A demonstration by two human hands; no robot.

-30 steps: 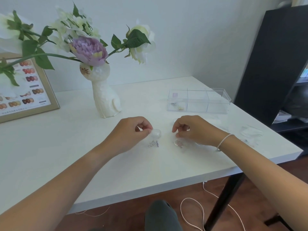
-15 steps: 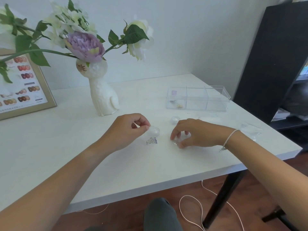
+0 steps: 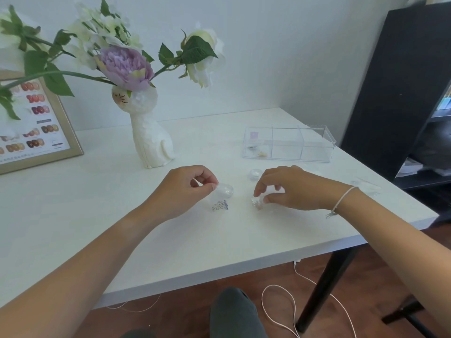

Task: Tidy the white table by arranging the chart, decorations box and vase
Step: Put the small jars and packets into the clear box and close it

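Near the middle of the white desk (image 3: 73, 215), the left hand (image 3: 180, 191) pinches a small clear bag of purple bits (image 3: 220, 200) between thumb and forefinger, its loose end hanging to the surface, probably so the contents stay gathered. The right hand (image 3: 292, 189) closes its fingers (image 3: 258, 191) on a second clear packet (image 3: 257, 203). Both look destined for the decorations box (image 3: 288, 143), open towards the right edge. The vase (image 3: 150, 140) and chart (image 3: 31, 123) stand along the back edge.
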